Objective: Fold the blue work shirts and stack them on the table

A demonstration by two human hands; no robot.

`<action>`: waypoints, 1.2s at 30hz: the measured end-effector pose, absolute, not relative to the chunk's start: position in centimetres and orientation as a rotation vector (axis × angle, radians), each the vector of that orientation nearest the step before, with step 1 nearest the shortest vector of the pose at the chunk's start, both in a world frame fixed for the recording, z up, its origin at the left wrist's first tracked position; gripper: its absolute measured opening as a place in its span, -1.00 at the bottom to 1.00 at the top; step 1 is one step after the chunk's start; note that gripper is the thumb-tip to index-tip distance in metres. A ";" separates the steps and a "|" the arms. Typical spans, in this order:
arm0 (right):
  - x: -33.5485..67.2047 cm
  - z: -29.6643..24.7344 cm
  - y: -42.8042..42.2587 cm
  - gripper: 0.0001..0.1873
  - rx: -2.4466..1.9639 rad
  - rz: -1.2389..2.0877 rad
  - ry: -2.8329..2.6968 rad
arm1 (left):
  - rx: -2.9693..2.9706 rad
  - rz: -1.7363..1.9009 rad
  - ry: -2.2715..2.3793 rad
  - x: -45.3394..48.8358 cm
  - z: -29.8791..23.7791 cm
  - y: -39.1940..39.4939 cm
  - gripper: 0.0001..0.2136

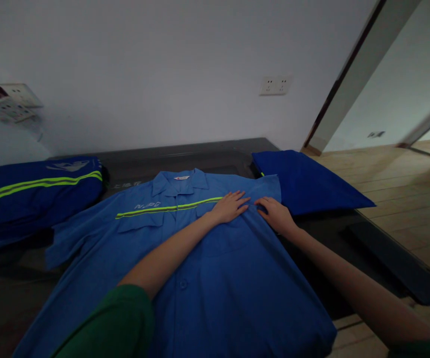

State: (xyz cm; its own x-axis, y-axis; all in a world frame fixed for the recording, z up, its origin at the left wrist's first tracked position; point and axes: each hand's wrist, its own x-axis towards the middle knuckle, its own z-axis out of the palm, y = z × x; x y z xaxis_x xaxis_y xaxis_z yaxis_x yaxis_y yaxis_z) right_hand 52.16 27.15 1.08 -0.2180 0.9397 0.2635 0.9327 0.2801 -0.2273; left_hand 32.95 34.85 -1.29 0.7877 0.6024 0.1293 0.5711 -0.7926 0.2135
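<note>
A blue short-sleeved work shirt (215,278) lies spread front up, with its collar away from me. A yellow-green reflective stripe (196,204) crosses its chest, above a pocket flap and grey letters. My left hand (231,206) rests flat on the chest over the stripe's end, its fingers stretched out. Just to the right, my right hand (275,215) has its fingers bent at the shirt's side seam below the sleeve, pinching the cloth there. The shirt's lower hem is out of view.
A dark table (155,160) stands against the wall under the shirt. Folded darker blue clothing with yellow-green stripes (51,183) lies at the left. Another folded blue garment (308,181) overhangs the right edge. A dark flat panel (394,261) is at the right, beside the wooden floor.
</note>
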 end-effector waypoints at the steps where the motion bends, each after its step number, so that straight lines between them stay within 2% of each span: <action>1: 52.2 1.1 27.2 -0.77 -1.715 0.034 -2.196 | 2.833 0.289 0.925 32.8 -1.4 34.9 -0.52; 8: 52.9 0.7 26.7 -0.72 -1.656 0.058 -2.272 | 2.866 0.302 0.928 33.0 -1.1 34.4 -0.51; 12: 53.2 1.5 24.4 -0.61 -1.578 0.180 -2.187 | 2.854 0.571 0.893 32.3 0.7 32.9 -0.60; 15: 53.5 3.6 20.0 -0.64 -1.542 0.348 -2.010 | 2.766 0.762 0.851 29.5 3.7 30.4 -0.64; 17: 54.1 5.2 15.6 -0.68 -1.535 0.632 -1.917 | 2.656 0.810 0.835 26.1 6.1 27.7 -0.67; 20: 55.6 5.6 8.2 -0.56 -1.556 1.386 -1.855 | 2.399 0.732 0.988 19.3 9.1 22.2 -0.71; 22: 56.9 3.7 4.0 -0.50 -1.492 1.839 -1.831 | 2.136 0.705 1.197 14.3 9.9 17.4 -0.71; 24: 58.1 0.2 1.3 -0.48 -1.579 1.987 -1.723 | 1.842 0.778 1.389 9.7 9.5 12.1 -0.71; 26: 58.5 -3.5 0.1 -0.46 -1.774 1.812 -1.626 | 1.583 0.939 1.544 5.8 7.9 6.6 -0.71; 28: 58.1 -6.3 0.0 -0.45 -1.886 1.502 -1.552 | 1.334 1.290 1.812 2.9 5.1 1.4 -0.74; 31: 56.4 -7.6 0.4 -0.46 -1.836 1.299 -1.450 | 0.979 1.662 2.301 0.6 -0.5 -4.5 -0.84; 33: 55.0 -7.2 0.4 -0.48 -1.794 1.329 -1.382 | 0.820 1.603 2.415 0.4 -4.5 -6.4 -0.79; 36: 53.6 -6.7 0.0 -0.46 -1.783 1.388 -1.277 | 0.695 1.423 2.300 1.4 -9.1 -6.8 -0.62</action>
